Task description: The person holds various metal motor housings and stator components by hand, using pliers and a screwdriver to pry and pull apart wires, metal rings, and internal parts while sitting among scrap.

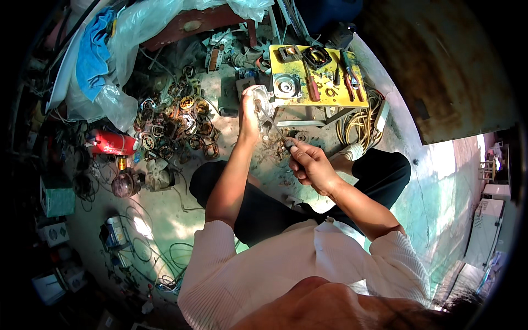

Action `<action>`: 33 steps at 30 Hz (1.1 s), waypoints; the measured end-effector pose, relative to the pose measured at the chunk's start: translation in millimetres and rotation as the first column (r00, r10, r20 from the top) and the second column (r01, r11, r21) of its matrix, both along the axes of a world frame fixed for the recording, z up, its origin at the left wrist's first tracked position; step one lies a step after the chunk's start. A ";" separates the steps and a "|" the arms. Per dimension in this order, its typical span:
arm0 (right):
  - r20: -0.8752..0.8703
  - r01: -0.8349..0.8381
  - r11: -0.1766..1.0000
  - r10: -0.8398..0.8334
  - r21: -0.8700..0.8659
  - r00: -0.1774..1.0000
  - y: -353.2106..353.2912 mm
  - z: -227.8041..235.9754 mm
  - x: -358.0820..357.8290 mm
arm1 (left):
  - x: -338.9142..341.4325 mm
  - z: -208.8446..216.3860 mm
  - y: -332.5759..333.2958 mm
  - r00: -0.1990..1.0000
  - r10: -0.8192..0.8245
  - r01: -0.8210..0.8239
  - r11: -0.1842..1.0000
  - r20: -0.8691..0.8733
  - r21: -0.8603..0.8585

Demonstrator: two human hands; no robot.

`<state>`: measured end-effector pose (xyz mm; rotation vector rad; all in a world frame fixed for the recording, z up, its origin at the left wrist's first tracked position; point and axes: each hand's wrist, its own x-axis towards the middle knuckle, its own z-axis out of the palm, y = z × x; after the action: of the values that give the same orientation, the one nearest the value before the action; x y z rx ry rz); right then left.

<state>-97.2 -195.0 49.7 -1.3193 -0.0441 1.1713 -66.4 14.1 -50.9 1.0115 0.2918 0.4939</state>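
Observation:
My left hand [250, 113] is raised in front of me and grips a small silvery metal motor part [263, 100]. My right hand [309, 162] is closed around the dark handle of a screwdriver [273, 127], whose thin shaft slants up and left to the part. Both hands hover above my crossed legs in black trousers [264, 212]. Just beyond the hands stands a low yellow table [352, 99].
The yellow table carries a round metal cover [286, 85], a red-handled screwdriver [312, 82], pliers [348, 77] and a coil frame [317, 55]. A heap of copper-wound stators [179, 124] lies left, by a red cylinder [113, 144]. Yellow cable [360, 124] coils on the right.

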 end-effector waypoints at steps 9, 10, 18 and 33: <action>0.064 0.095 0.987 -0.104 0.126 0.992 31.3 -47.7 -20.5 | 4.5 9.7 5.6 0.986 0.156 -0.163 0.961 -0.049 -0.222; 0.104 0.109 0.987 -0.121 0.119 0.987 32.1 -51.9 -24.3 | 3.4 10.2 4.6 0.987 0.150 -0.158 0.960 -0.054 -0.230; 0.413 0.127 0.986 -0.162 0.112 0.896 40.1 -79.9 -17.0 | 2.8 8.7 -6.9 0.972 0.130 -0.207 0.863 -0.194 -0.461; -0.100 -0.009 0.989 0.024 0.146 0.995 -21.4 -15.8 8.9 | -12.3 19.6 10.7 0.983 -0.134 0.178 0.848 0.122 -0.499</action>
<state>-88.2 -216.4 33.9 -1.1318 -0.0654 1.2249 -78.6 24.8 -31.4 0.4888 0.2451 0.2835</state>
